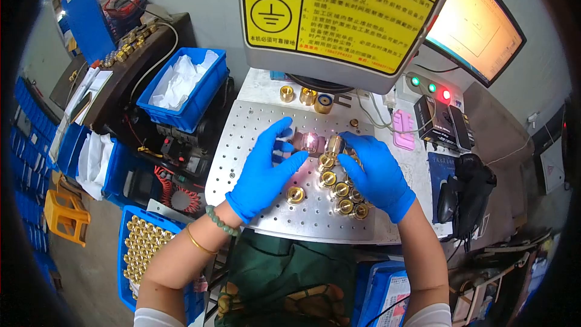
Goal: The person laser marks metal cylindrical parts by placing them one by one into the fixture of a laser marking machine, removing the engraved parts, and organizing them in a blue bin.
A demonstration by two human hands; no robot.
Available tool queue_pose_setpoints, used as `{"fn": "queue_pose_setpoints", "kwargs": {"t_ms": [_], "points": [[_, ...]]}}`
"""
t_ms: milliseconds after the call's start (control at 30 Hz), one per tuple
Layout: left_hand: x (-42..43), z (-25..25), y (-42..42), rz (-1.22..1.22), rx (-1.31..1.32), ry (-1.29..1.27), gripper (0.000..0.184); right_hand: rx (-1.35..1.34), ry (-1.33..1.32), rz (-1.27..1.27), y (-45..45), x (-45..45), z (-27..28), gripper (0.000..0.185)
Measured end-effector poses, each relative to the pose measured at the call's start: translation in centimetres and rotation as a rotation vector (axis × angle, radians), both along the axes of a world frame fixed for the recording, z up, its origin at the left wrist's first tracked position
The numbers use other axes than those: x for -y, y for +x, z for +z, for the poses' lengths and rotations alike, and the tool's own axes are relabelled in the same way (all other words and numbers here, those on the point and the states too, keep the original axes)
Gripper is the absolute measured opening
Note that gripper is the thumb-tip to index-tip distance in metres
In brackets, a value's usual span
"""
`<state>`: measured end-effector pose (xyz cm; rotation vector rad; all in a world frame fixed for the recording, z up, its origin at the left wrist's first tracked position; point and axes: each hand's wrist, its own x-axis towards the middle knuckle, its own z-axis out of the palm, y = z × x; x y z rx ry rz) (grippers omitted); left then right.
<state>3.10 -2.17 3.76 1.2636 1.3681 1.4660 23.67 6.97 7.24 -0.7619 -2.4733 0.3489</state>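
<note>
My left hand (266, 169), in a blue glove, has its thumb and fingers spread just left of a brass fitting (310, 143) that glows pinkish-white under the machine head. That fitting sits against a dark metal block (297, 140) on the perforated metal plate (260, 115). My right hand (380, 172), also gloved, closes its fingers on another brass fitting (334, 144), held tilted right of the glowing one. Below it, several round brass fittings (328, 178) stand grouped on the plate, some partly hidden by my right hand. A single brass ring-shaped fitting (295, 194) lies nearer my left wrist.
Overhead hangs a machine head (339, 66) with a yellow warning label. Fittings (286, 93) stand at the plate's back edge. A pink tray (403, 128), a box (434, 120) and a monitor (478, 27) are right. Blue bins (192, 118) stand left; one (124, 287) holds several fittings.
</note>
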Motion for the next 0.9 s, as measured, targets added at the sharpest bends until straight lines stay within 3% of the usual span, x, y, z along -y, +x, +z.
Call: {"fn": "queue_pose_setpoints", "kwargs": {"t_ms": [67, 133, 167, 233, 833, 900], "points": [[-0.6, -0.5, -1.0, 0.026, -0.145, 0.019, 0.067, 0.013, 0.014, -0.012, -0.1, -0.4, -0.2, 0.036], [-1.7, -2.0, -2.0, 0.003, -0.531, 0.161, 0.073, 0.026, 0.027, -0.026, -0.2, -0.7, -0.5, 0.035], [-2.1, -2.4, -2.2, 0.001, -0.530, 0.160, 0.073, 0.016, 0.037, -0.025, -0.3, -0.8, -0.6, 0.035], [-2.8, -3.0, -2.4, 0.015, -0.804, 0.280, 0.079, 0.007, 0.048, -0.024, -0.6, -1.0, -0.9, 0.035], [-5.4, -3.3, -1.6, -0.070, -0.795, 0.250, 0.082, 0.021, 0.105, -0.029, -1.6, -2.1, -2.2, 0.033], [-5.5, -3.6, -1.9, -0.058, -0.746, 0.284, 0.066, 0.038, 0.124, -0.036, -1.9, -2.1, -2.3, 0.033]]}}
